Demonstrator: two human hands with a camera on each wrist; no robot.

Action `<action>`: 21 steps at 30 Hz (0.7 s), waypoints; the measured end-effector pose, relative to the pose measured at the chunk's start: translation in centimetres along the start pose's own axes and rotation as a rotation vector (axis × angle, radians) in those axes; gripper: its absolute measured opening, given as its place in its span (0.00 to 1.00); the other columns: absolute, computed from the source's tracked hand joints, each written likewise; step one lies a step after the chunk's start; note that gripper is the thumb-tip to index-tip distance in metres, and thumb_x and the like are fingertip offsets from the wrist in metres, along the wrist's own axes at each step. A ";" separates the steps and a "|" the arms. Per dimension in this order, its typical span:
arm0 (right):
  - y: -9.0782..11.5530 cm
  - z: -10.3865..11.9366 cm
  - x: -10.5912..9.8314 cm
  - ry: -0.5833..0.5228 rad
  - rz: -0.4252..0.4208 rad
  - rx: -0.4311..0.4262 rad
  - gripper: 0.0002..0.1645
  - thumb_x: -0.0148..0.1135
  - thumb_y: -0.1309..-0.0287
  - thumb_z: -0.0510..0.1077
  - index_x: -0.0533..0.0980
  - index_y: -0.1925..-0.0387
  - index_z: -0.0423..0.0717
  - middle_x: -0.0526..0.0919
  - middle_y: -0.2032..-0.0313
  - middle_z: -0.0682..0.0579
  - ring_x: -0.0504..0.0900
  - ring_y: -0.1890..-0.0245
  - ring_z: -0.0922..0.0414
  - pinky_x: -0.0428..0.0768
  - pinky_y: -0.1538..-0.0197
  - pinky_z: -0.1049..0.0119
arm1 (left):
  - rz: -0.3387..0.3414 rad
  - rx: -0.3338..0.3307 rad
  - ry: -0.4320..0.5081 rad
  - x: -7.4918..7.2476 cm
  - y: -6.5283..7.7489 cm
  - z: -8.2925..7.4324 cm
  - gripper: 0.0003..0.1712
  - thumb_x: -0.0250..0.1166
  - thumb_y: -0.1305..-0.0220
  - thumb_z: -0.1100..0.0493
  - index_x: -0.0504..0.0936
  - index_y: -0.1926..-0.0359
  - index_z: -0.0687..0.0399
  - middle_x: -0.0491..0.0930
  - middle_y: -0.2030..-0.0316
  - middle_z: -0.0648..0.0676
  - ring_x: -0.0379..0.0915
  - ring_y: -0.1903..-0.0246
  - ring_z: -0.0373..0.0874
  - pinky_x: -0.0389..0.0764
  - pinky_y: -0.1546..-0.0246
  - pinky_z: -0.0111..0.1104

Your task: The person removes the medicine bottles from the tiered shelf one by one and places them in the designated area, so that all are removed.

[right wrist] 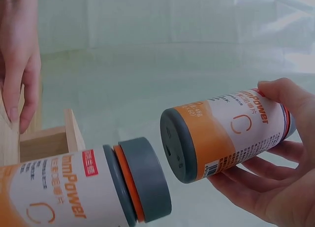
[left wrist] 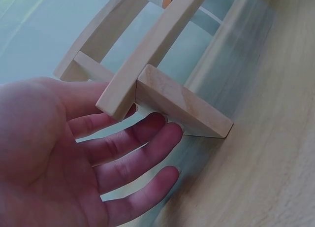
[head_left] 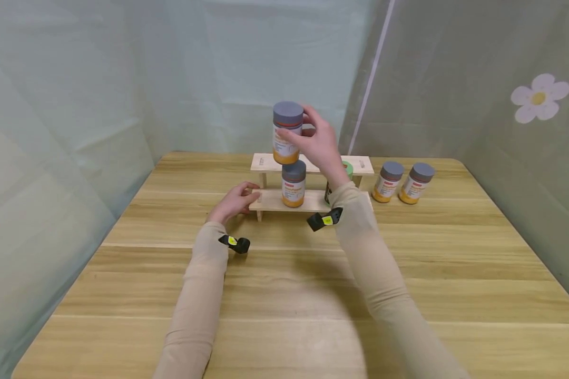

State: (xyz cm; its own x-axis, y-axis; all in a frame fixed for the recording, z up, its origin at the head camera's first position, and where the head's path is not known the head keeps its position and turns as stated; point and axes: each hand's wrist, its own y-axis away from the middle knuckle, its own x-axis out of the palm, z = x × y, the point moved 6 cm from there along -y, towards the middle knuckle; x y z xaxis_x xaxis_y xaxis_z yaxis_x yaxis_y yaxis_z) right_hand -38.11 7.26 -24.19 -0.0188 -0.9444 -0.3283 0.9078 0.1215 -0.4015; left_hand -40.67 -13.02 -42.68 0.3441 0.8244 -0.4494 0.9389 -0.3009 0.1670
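Observation:
My right hand [head_left: 320,142] grips a supplement bottle [head_left: 286,149] with a grey lid, a white label and an orange lower part. It is held just above the lid of a matching bottle [head_left: 293,192] that stands on the lower board of a two-step wooden rack [head_left: 270,201]. In the right wrist view a gap shows between the held bottle's base [right wrist: 177,145] and the lower bottle's lid [right wrist: 147,180]. At the rack's left end, my left hand [head_left: 234,202] pinches the lower board between thumb and index finger; the other fingers [left wrist: 133,163] are loosely bent beside the rack's leg.
A green-lidded jar [head_left: 347,168] stands on the rack's right side, partly behind my right wrist. Two more grey-lidded bottles, one nearer [head_left: 387,181] and one further right [head_left: 416,183], stand on the wooden table [head_left: 284,316]. Pale curtains [head_left: 246,68] hang behind.

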 end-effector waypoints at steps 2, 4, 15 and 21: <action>0.1 -0.1 -0.3 0.006 -0.010 0.008 0.39 0.69 0.45 0.50 0.66 0.33 0.58 0.77 0.43 0.47 0.82 0.52 0.50 0.80 0.50 0.56 | 0.007 -0.001 0.008 0.1 0.3 -0.3 0.27 0.51 0.26 0.50 0.63 0.33 0.57 0.71 0.41 0.66 0.70 0.53 0.49 0.77 0.59 0.32; 0.3 -0.1 -0.6 0.009 -0.021 0.004 0.38 0.69 0.45 0.50 0.66 0.33 0.57 0.77 0.43 0.46 0.82 0.52 0.49 0.80 0.50 0.56 | 0.010 -0.001 0.013 0.1 0.3 -0.3 0.28 0.51 0.26 0.50 0.62 0.32 0.58 0.70 0.41 0.66 0.70 0.53 0.49 0.77 0.58 0.33; 1.5 -0.6 -2.4 0.012 -0.089 -0.031 0.37 0.70 0.45 0.49 0.67 0.35 0.57 0.80 0.45 0.47 0.83 0.55 0.51 0.80 0.50 0.58 | -0.005 0.012 0.049 -0.1 0.1 0.0 0.26 0.51 0.26 0.52 0.62 0.33 0.59 0.72 0.42 0.69 0.74 0.55 0.48 0.78 0.64 0.29; 2.3 -1.0 -3.3 0.014 -0.117 -0.045 0.37 0.71 0.45 0.47 0.68 0.35 0.55 0.81 0.45 0.46 0.83 0.54 0.50 0.80 0.48 0.60 | 0.005 0.012 0.048 0.1 0.1 0.2 0.27 0.51 0.26 0.52 0.62 0.33 0.59 0.71 0.41 0.69 0.74 0.52 0.50 0.78 0.63 0.29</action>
State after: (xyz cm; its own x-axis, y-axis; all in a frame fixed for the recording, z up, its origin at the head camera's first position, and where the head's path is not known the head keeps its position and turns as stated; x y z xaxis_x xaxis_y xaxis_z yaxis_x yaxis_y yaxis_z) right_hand -36.41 10.96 -24.91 -0.1294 -0.9486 -0.2889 0.8793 0.0249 -0.4757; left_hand -40.52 -13.08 -42.87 0.3484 0.8448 -0.4061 0.9373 -0.3102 0.1588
